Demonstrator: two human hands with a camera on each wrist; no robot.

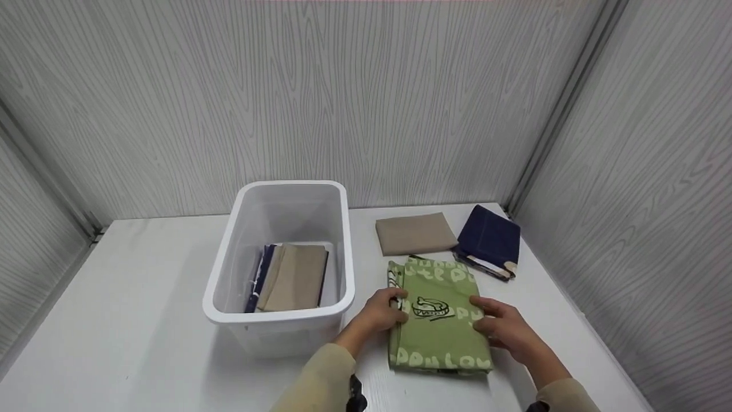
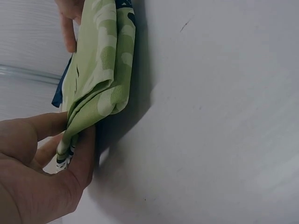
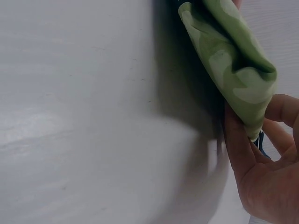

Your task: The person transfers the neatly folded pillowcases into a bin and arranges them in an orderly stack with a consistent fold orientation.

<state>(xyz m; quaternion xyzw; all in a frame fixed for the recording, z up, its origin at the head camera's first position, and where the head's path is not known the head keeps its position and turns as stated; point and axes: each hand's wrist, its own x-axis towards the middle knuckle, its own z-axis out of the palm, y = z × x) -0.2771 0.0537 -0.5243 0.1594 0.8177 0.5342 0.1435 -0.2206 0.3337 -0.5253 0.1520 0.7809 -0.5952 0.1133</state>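
Observation:
A folded green cloth (image 1: 437, 337) with pale lettering and a dark line drawing lies between both hands, right of the white bin. My left hand (image 1: 384, 311) pinches its left edge, thumb on one face and fingers on the other. On the opposite edge my right hand (image 1: 506, 327) pinches the cloth in the same way. In the left wrist view the layered folds of the green cloth (image 2: 105, 70) show above the left hand (image 2: 42, 172). The right wrist view shows the right hand (image 3: 268, 182) at a thick folded corner, with a shadow beneath on the table.
The white plastic bin (image 1: 277, 318) holds a folded beige cloth (image 1: 297, 277) and a navy cloth (image 1: 263, 279). Behind the green cloth lie another beige cloth (image 1: 414, 233) and a dark navy cloth (image 1: 489, 237). Grey wood-grain panels (image 1: 297, 97) enclose the white table (image 1: 143, 297).

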